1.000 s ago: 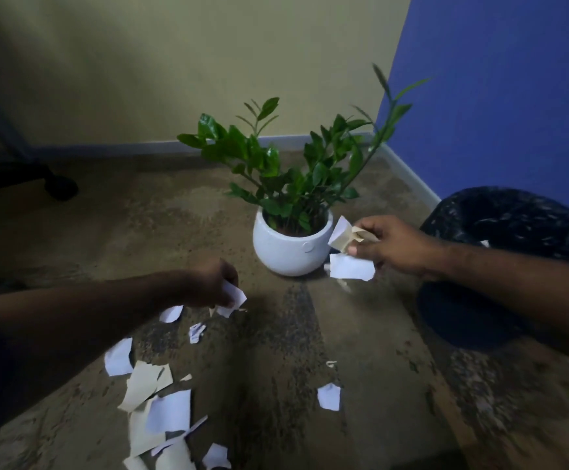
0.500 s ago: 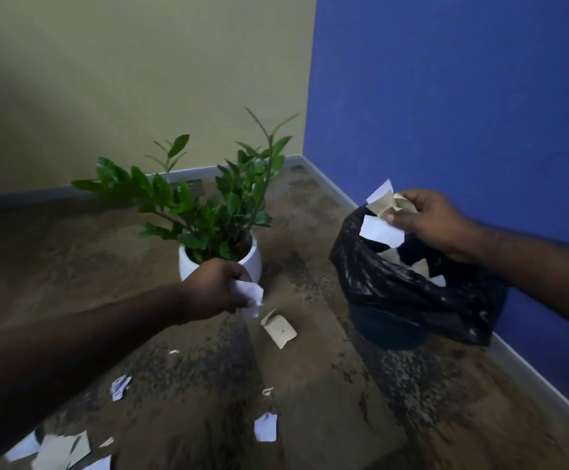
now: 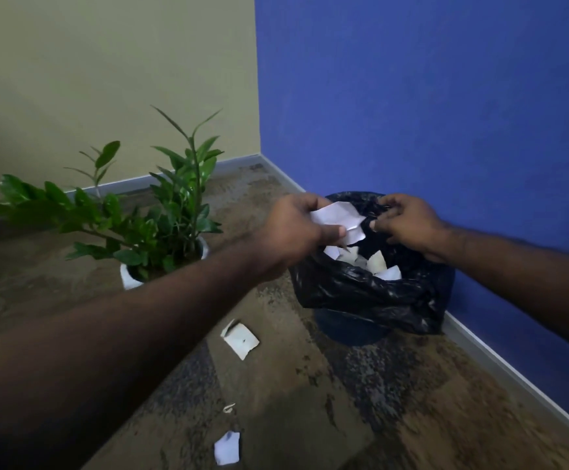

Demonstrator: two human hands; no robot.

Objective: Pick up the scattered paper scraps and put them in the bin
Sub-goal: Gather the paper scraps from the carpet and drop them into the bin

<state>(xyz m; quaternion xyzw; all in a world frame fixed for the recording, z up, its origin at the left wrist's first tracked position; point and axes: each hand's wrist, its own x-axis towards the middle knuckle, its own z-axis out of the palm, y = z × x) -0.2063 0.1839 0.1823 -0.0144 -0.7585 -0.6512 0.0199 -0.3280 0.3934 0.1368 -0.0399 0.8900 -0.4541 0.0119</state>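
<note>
Bin with black liner stands against the blue wall. Left hand over the bin's near-left rim, fingers closed on white paper scraps. Right hand over the bin mouth, fingers curled; contents cannot be told. More scraps lie inside the bin. Two scraps on the floor left of the bin; potted plant farther left.

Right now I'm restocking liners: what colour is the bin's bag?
Black bin bag, glossy, clearest in the head view.
</note>
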